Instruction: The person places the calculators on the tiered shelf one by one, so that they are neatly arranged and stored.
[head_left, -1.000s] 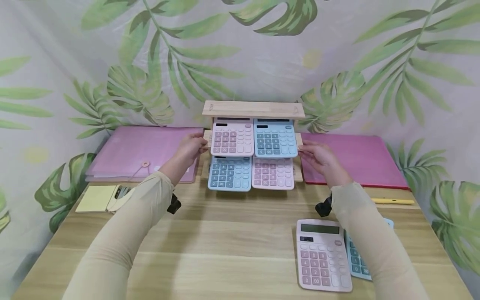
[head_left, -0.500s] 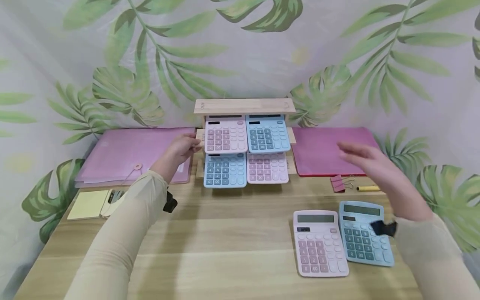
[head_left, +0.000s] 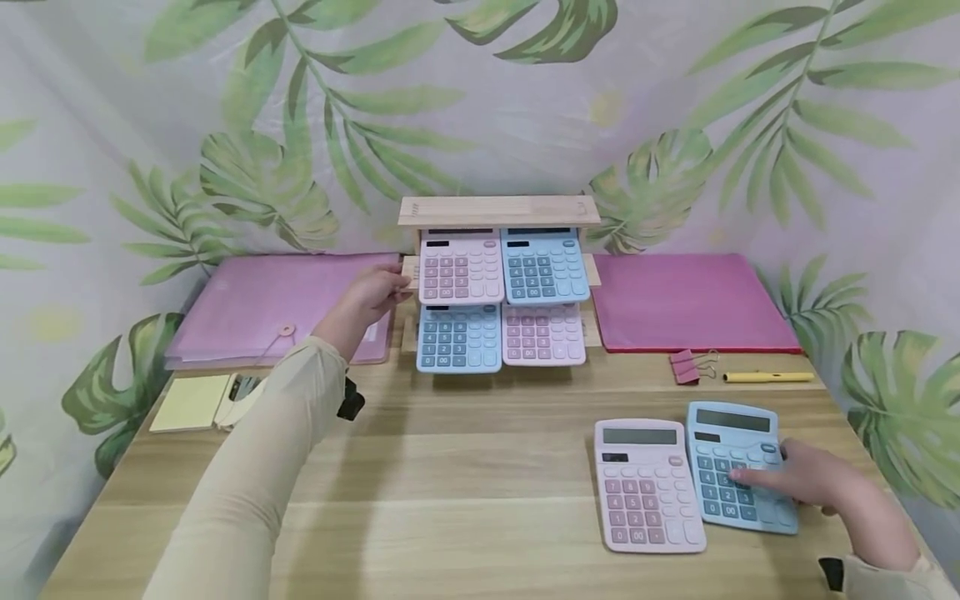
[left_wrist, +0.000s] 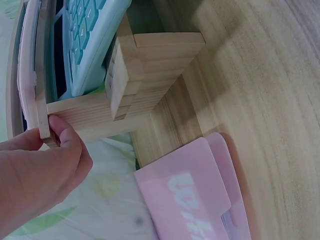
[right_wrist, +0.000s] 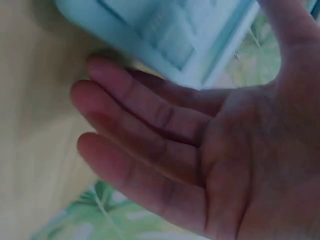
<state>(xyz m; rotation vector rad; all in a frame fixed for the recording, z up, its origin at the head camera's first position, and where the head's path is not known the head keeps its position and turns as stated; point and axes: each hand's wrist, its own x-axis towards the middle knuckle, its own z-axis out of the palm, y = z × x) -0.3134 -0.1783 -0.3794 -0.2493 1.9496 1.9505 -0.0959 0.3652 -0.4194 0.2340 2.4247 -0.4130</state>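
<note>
A: Your left hand (head_left: 372,292) has thumb and fingers clamped on the left end of a board in the wooden rack (head_left: 498,211), just under the upper row.

B: And your right hand (head_left: 821,479) is at the loose blue calculator (head_left: 722,458), which lies on the table (head_left: 450,500) to your right. One digit reaches over its keys, and the others are by its right edge.

A: Do you have it pinched?

B: I cannot tell; your right wrist view is blurred, and three fingers there look nearly straight.

A: Just left of it, you have the loose pink calculator (head_left: 649,486), face up.

B: Your rack carries four more: upper pink calculator (head_left: 461,271) beside upper blue calculator (head_left: 546,268), with lower blue calculator (head_left: 459,342) and lower pink calculator (head_left: 543,336) underneath.

A: Beside the rack you have a lilac folder (head_left: 255,292) on the left and a magenta folder (head_left: 690,302) on the right.

B: A pink binder clip (head_left: 684,367) and yellow pen (head_left: 768,377) lie in front of the magenta one.
</note>
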